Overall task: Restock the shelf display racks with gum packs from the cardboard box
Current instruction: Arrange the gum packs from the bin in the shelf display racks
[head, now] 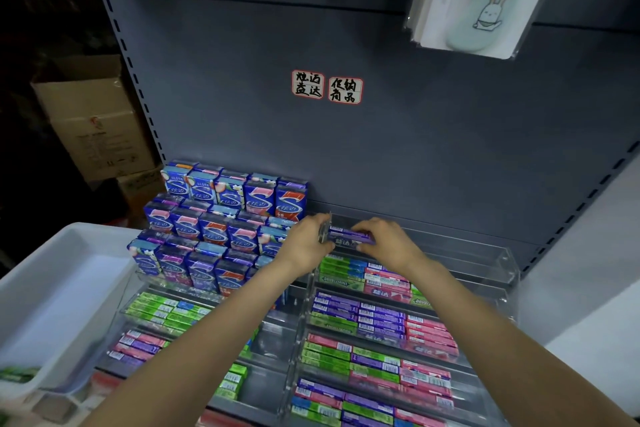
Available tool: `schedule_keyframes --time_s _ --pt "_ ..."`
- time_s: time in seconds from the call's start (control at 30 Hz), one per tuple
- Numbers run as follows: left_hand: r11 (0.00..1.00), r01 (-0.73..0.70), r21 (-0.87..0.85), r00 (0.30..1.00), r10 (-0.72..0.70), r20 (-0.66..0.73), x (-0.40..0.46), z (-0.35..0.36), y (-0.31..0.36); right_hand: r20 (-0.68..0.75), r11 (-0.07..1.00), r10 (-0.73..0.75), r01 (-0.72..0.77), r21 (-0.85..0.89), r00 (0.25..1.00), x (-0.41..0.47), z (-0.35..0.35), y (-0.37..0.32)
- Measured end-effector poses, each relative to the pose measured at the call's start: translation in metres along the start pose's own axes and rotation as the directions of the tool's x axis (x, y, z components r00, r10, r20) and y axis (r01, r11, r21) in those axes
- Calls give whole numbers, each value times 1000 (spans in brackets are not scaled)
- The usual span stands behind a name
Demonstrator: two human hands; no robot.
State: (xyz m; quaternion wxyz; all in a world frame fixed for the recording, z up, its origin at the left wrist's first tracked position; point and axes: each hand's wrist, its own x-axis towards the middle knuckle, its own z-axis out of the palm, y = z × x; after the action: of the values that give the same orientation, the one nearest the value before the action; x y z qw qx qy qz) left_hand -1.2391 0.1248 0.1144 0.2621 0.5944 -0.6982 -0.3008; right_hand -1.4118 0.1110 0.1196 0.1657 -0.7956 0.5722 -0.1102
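Step in hand: placing purple gum packs (349, 236) into the top tier of the right clear acrylic rack (498, 262), at its left end; judged as mid-restock, with this tier otherwise bare toward its right end.
Task's thing: small stack of purple stick packs, lying flat and lengthwise, at the rack's left wall, just behind the row of green and pink packs (367, 276) one tier lower.
Right hand (388, 241): fingers curled over the top and right end of the purple packs, thumb under the front edge; clamped on them.
Left hand (308, 243): fingers bent around the upright left wall of the rack; looks like steadying the wall or squaring the packs against it, cannot tell which; pinching the wall's edge, not the packs.
Arm pose: both forearms stretched forward and up from the bottom edge of the view, wrists near each other, hands almost meeting over the rack's rear left corner.
Next move, as judgement: pushing the stack flush to the left wall and the tier's back, letting go, then fetching more packs.
Supply: cardboard boxes (93, 118) behind the shelf's left edge; white plastic bin (45, 291) at the left, with a few green packs at its near corner.
Risk: packs sliding askew on the smooth acrylic.
Left rack (207, 232): upright blue boxes, tiers full.
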Motion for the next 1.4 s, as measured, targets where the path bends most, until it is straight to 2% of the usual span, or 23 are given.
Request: schedule_keyframes --time_s 0.47,0.67,0.83,0.93,1.07,1.2,1.4 --pt "993 -11 119 992 26 -126 -7 8 10 -14 1000 -4 4 17 1000 -1 -1 4" --pt "987 -80 137 960 114 -255 -30 -4 19 -152 992 -86 99 84 985 -12 -7 -6" --pt "994 -48 103 911 86 -404 -61 -37 0 -243 966 -145 191 177 959 -19 -2 -56" --pt "997 -19 74 919 47 -392 -84 -60 -30 -245 946 -210 260 194 946 -18 12 -102" --pt "998 51 42 915 -30 -403 -118 -105 -88 -154 932 -290 316 179 944 -5 52 -176" --pt "983 181 22 912 -159 -378 -158 -162 -171 -53 927 -307 312 209 950 13 110 -262" --pt "940 341 25 911 -324 -254 -203 -242 -302 121 944 -283 254 211 951 45 208 -374"
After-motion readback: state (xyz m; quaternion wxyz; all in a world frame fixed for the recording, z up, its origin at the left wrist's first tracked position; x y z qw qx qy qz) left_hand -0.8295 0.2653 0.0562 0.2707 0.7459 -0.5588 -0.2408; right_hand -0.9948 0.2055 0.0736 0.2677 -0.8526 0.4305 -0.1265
